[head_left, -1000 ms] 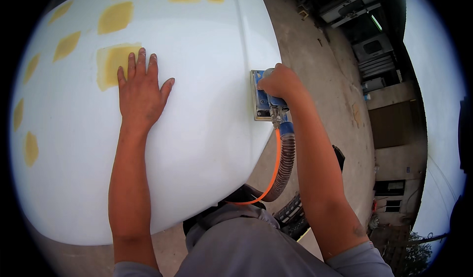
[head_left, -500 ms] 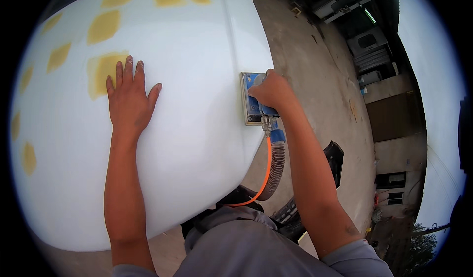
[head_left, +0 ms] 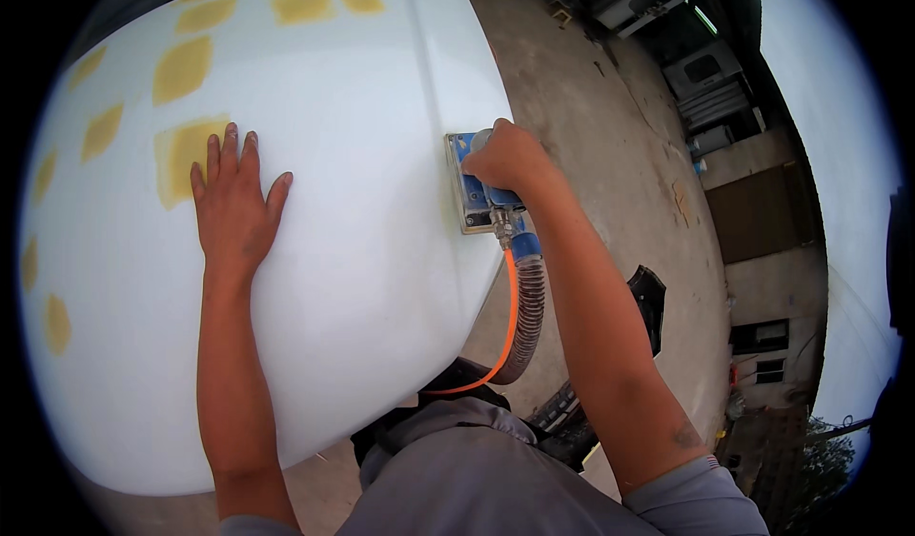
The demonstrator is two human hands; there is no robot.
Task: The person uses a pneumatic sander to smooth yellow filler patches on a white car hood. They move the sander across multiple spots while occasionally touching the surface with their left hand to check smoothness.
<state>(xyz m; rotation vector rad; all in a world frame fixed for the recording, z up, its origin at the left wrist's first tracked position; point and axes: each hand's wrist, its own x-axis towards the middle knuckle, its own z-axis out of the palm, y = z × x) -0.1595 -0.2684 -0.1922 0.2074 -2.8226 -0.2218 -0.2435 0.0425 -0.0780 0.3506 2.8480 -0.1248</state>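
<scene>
A large, smoothly curved white vehicle panel (head_left: 353,250) with several yellow sanded-looking patches fills the left half of the view. My left hand (head_left: 233,207) lies flat on it, fingers spread, fingertips over the edge of a yellow patch (head_left: 181,169). At the panel's right edge my right hand (head_left: 510,164) is wrapped over a blue air sander (head_left: 474,198) with a rectangular pad. The pad rests on the white surface beside a long shallow crease. From the sander's near end run a thin orange hose (head_left: 515,293) and a ribbed dust hose (head_left: 530,312).
Both hoses bend down toward my waist at the panel's near edge. A black curved part (head_left: 648,298) lies on the concrete floor (head_left: 610,183) to the right. Farther off stand a building wall (head_left: 772,288) and a grey vehicle door (head_left: 703,69).
The view has turned slightly, carrying panel and hands a little leftward in the picture. Relative to the panel, my left hand stays put and the sander shows little or no shift.
</scene>
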